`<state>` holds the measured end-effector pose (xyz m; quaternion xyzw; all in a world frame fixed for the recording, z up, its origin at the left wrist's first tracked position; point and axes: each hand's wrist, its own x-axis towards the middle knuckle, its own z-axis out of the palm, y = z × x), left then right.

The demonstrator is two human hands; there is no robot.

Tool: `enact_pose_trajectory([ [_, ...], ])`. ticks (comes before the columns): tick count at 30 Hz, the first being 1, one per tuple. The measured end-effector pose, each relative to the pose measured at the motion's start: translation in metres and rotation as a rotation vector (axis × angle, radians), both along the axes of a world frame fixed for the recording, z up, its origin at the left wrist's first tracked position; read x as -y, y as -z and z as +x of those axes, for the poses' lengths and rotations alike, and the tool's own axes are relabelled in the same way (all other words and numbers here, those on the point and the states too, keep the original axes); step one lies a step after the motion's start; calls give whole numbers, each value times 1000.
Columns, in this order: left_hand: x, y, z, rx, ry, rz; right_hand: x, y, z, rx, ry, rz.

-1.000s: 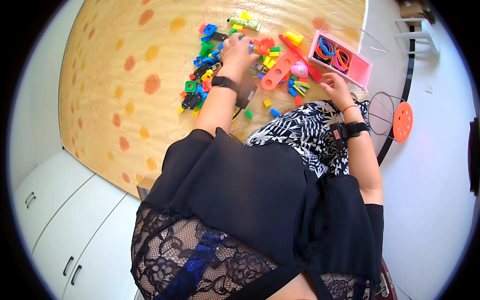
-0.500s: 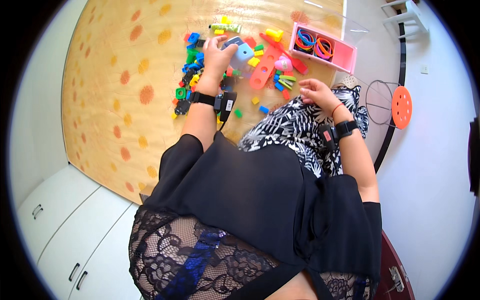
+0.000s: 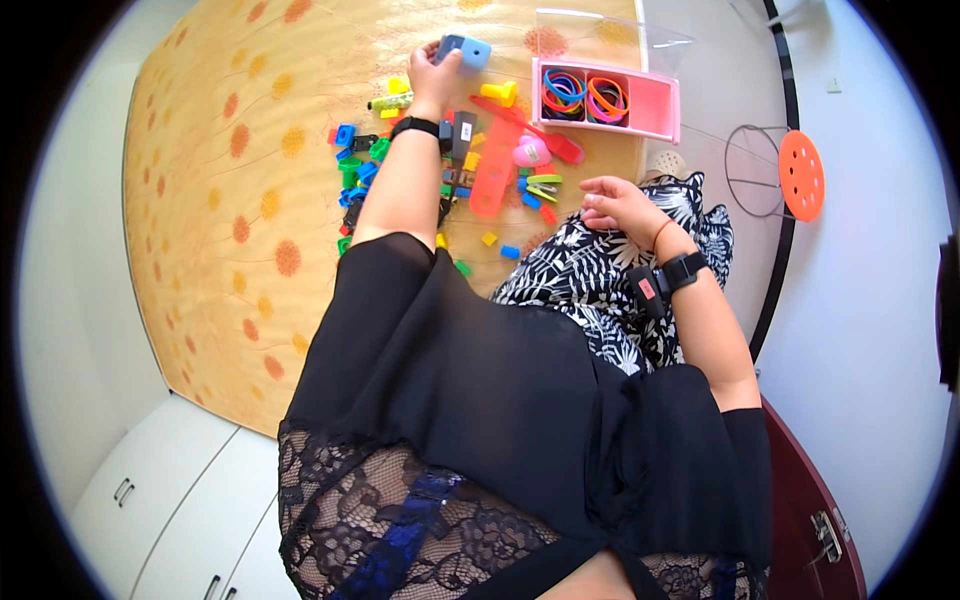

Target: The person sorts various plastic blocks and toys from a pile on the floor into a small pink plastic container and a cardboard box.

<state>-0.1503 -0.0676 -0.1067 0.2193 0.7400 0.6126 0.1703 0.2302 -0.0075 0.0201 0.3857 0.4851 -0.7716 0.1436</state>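
Note:
Out at the far edge of the table, my left hand point(image 3: 433, 76) grips a boxy blue pencil sharpener point(image 3: 474, 53) with a round hole in its light-blue face. It is held beyond the heap of toy bricks. A green patterned tube point(image 3: 388, 102) lies close to that wrist. My right hand point(image 3: 622, 212) hovers by my patterned trousers point(image 3: 570, 258), fingers loosely bent and apart, nothing in them. Nearest to it are a small green-and-white stapler-like thing point(image 3: 545, 187) and a pink rounded object point(image 3: 531, 151).
A pink divided box point(image 3: 655, 108) with a raised clear lid point(image 3: 610, 40) holds coloured bands point(image 3: 607, 98). Coral strip pieces point(image 3: 495, 175), a yellow piece point(image 3: 499, 94) and loose bricks point(image 3: 347, 172) lie on the table point(image 3: 230, 200). An orange stool point(image 3: 803, 182) stands at the right.
My left hand has carried the pencil sharpener farther away from me, from above the bricks to beyond them. My right hand has hardly moved. The whole view has shifted slightly.

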Motion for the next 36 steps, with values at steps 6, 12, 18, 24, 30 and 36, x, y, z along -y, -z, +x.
enact_pose_trajectory([
  [6,10,-78,28,-940,53,-341,-9,-13,-3,48,242,-72],
  [12,55,-87,92,-823,519,-181,-42,6,8,-41,621,-179],
  [18,55,-66,137,-838,650,-605,-48,8,17,-67,529,-106],
  [24,52,-83,126,-897,702,-837,-40,20,19,-112,202,-40],
  [30,78,-69,140,-643,893,-428,-23,13,0,-19,240,-111],
  [36,82,-74,153,-405,864,-546,2,-3,-15,30,12,19],
])
